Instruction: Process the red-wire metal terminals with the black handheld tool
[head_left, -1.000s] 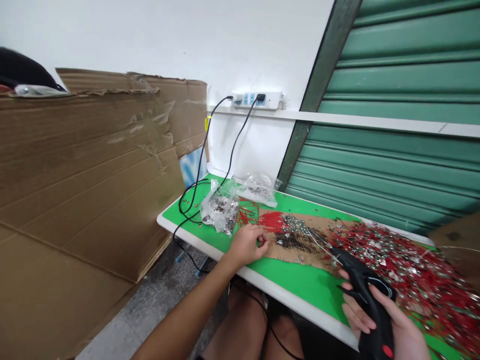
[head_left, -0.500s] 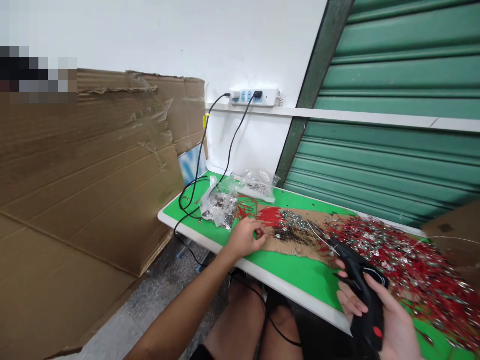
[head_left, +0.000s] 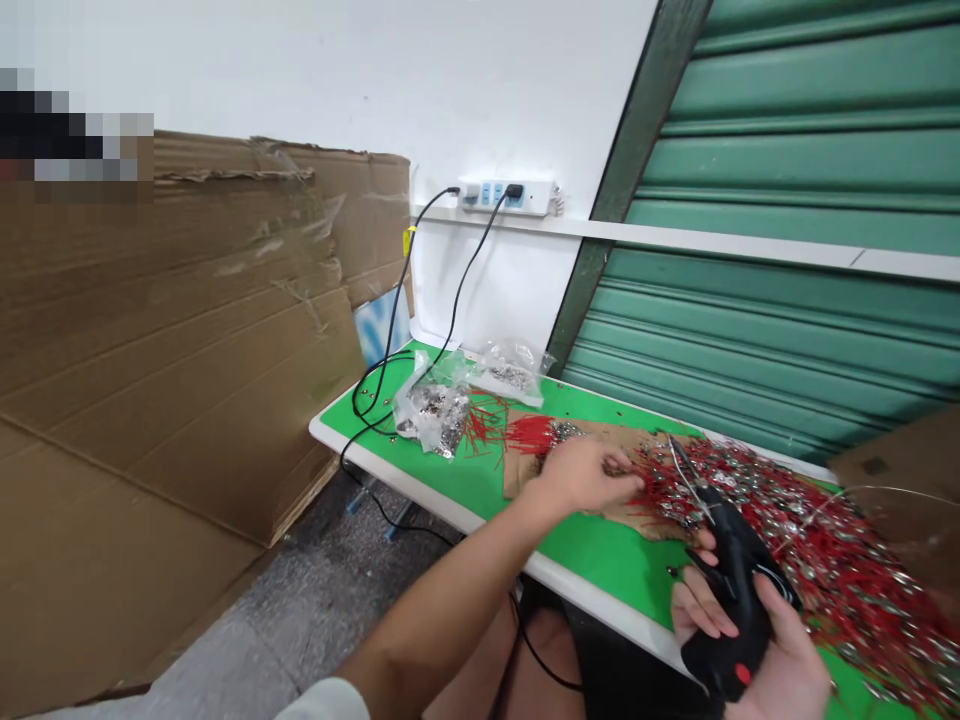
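The black soldering gun [head_left: 739, 585] sits at the near right edge of the table, its thin metal tip pointing away over the heap of red wires and small metal parts [head_left: 832, 560]. The right hand [head_left: 791, 665] is clenched around its handle from below, with the fingers wrapped over the front and a red button showing near the butt. The left hand [head_left: 583, 472] reaches across to the left of the tip, palm down, with its fingers curled onto the loose parts lying on a flat piece of cardboard [head_left: 517, 470]. Whether it has pinched anything up I cannot tell.

The cardboard lies on a green table [head_left: 472, 480] with a white edge. Farther left are a small bunch of red wires [head_left: 480, 425] and two clear plastic bags [head_left: 431, 410] of metal bits. Black cables [head_left: 390, 345] run from the table up to a white power strip [head_left: 510, 195] on the wall. Large cardboard sheets [head_left: 187, 350] lean at the left, and a green roller shutter [head_left: 787, 300] stands behind the table.
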